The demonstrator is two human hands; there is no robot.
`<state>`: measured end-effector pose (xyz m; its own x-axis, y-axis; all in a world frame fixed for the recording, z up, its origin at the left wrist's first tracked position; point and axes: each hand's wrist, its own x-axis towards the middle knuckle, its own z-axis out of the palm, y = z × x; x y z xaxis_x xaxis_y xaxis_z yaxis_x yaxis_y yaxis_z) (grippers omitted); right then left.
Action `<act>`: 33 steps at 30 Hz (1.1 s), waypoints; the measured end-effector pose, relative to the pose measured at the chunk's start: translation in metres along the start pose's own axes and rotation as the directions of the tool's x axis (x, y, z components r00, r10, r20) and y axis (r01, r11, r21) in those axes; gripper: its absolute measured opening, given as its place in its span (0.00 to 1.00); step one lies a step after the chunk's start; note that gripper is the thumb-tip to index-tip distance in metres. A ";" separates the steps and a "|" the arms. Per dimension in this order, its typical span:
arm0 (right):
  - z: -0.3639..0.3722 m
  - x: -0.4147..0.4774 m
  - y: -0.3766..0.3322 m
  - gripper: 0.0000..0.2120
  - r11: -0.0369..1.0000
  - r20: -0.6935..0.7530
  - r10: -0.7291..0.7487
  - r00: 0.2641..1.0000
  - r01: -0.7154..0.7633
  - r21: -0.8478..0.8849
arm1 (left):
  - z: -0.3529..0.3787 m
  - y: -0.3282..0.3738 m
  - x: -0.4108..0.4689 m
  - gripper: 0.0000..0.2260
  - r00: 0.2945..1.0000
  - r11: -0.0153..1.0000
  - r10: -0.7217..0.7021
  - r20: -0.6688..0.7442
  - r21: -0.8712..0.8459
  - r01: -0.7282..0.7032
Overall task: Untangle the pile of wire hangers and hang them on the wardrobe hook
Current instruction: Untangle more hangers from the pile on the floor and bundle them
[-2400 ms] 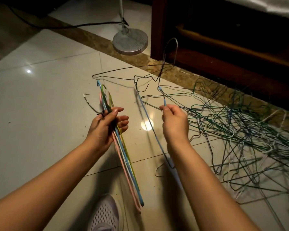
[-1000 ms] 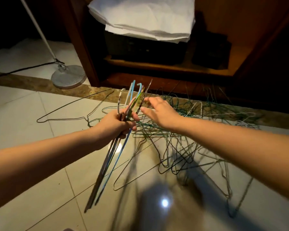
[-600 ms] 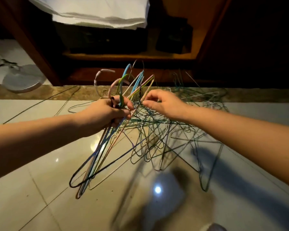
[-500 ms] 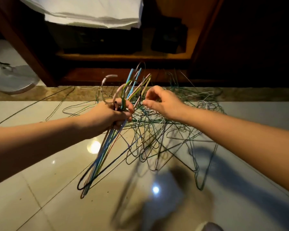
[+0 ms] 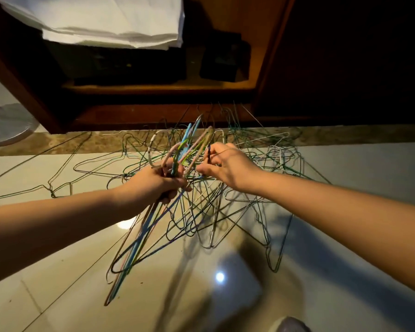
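While left hand (image 5: 153,185) grips hanger bundle (image 5: 140,237), right hand (image 5: 228,166) pinches a wire (image 5: 208,150), pile (image 5: 256,212) near wardrobe base (image 5: 130,116).

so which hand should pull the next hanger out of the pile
Right. The right hand pinches a dark wire just above the pile, while the left hand is full, gripping the bundle of freed hangers.

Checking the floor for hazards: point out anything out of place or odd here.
A tangled heap of thin green and white wire hangers sprawls over the glossy tiled floor, and one stray dark wire hanger lies apart at its left.
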<state>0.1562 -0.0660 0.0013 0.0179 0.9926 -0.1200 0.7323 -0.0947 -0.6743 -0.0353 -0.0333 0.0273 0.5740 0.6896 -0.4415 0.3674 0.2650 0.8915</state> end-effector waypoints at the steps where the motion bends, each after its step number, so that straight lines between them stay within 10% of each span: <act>1: -0.004 -0.002 0.002 0.12 1.000 0.021 0.003 1.000 -0.003 -0.002 | -0.001 0.001 0.001 0.05 0.999 1.000 0.010 -0.032 0.003 -0.010; 22: -0.109 0.007 0.006 0.22 0.953 -0.287 0.205 0.936 -0.125 0.276 | -0.057 0.028 0.023 0.07 0.901 0.939 0.032 -0.433 -0.297 -0.176; 33: -0.008 0.028 -0.034 0.09 0.861 -0.140 0.306 0.942 -0.211 0.462 | -0.010 0.035 0.015 0.10 0.975 0.867 -0.018 -0.222 -0.489 -0.095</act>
<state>0.1374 -0.0340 0.0269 0.3367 0.9162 -0.2171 0.3126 -0.3263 -0.8921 -0.0213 -0.0064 0.0527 0.3910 0.8170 -0.4239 -0.0942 0.4937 0.8645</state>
